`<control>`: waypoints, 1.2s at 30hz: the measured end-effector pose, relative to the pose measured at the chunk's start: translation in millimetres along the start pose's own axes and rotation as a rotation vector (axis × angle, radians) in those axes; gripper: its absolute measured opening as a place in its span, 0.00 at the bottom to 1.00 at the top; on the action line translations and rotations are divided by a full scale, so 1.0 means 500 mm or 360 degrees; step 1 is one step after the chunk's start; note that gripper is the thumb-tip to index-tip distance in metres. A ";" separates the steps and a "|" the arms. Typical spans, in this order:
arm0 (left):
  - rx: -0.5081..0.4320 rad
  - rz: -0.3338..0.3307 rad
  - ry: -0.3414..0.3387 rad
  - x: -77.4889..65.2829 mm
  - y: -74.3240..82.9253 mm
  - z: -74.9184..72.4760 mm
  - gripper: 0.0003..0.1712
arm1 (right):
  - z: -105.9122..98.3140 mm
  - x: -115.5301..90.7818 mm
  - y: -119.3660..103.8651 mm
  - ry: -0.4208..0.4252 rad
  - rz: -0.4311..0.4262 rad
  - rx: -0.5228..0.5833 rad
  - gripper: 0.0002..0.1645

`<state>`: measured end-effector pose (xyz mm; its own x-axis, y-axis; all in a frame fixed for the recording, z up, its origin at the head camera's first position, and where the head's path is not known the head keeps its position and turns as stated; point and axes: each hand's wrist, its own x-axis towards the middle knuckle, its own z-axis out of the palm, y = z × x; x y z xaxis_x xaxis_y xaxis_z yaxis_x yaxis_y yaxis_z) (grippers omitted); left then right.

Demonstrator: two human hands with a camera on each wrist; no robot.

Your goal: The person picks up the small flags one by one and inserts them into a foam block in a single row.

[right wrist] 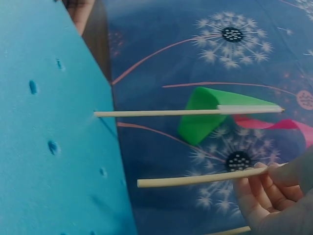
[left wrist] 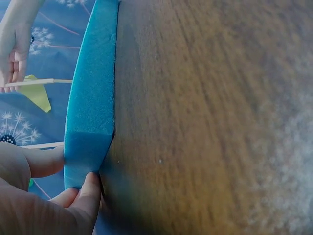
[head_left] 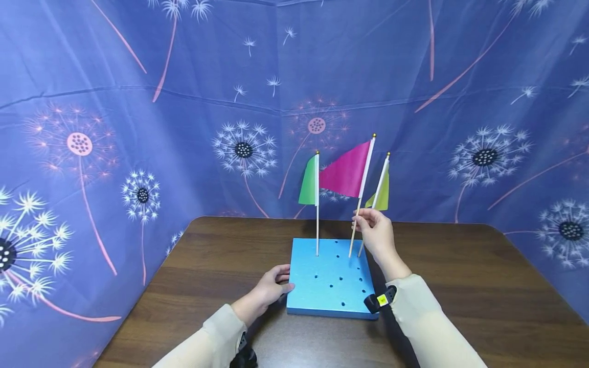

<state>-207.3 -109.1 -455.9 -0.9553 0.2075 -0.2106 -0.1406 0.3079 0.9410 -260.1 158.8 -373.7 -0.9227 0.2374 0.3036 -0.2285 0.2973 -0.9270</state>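
A blue foam board (head_left: pixel 313 296) with several small holes lies on the table. My left hand (head_left: pixel 270 286) grips its left edge, thumb on top and fingers against the side, as the left wrist view shows. Above the back right part, my right hand (head_left: pixel 378 236) pinches the wooden stick of a pink flag (head_left: pixel 347 171). In the right wrist view the lower end of that stick (right wrist: pixel 166 182) hangs free, apart from the board. A green flag (head_left: pixel 309 181) stands upright in a back left hole. Behind my right hand, a yellow-green flag (head_left: pixel 384 191) leans slightly; its stick is partly hidden.
The brown wooden table (head_left: pixel 221 250) extends on both sides of the board. A blue cloth (head_left: pixel 257 66) printed with dandelions hangs behind and at the sides. A dark strap with a yellow tag (head_left: pixel 382 300) is on my right wrist.
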 end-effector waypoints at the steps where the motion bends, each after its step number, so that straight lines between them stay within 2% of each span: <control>1: -0.0006 0.0005 -0.0003 0.001 0.001 0.001 0.30 | 0.004 0.002 0.003 0.0000 -0.0006 -0.0006 0.10; 11: -0.0019 0.0013 -0.0018 0.006 -0.003 0.005 0.29 | 0.040 0.008 0.042 0.0006 -0.0033 -0.0093 0.08; 18: -0.0035 0.0034 -0.0021 0.007 -0.006 0.005 0.29 | 0.060 0.009 0.055 0.0016 -0.0059 -0.0093 0.08; 24: -0.0043 0.0036 -0.0016 0.008 -0.009 0.006 0.29 | 0.069 0.008 0.070 -0.0010 -0.0029 -0.0143 0.08; 36: -0.0036 0.0034 -0.0004 0.009 -0.007 0.000 0.29 | 0.083 0.009 0.081 -0.0051 -0.0051 -0.0241 0.08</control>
<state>-211.1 -109.5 -460.2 -0.9575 0.2162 -0.1909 -0.1259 0.2823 0.9510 -286.4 133.9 -419.0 -0.9258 0.1965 0.3230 -0.2108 0.4410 -0.8724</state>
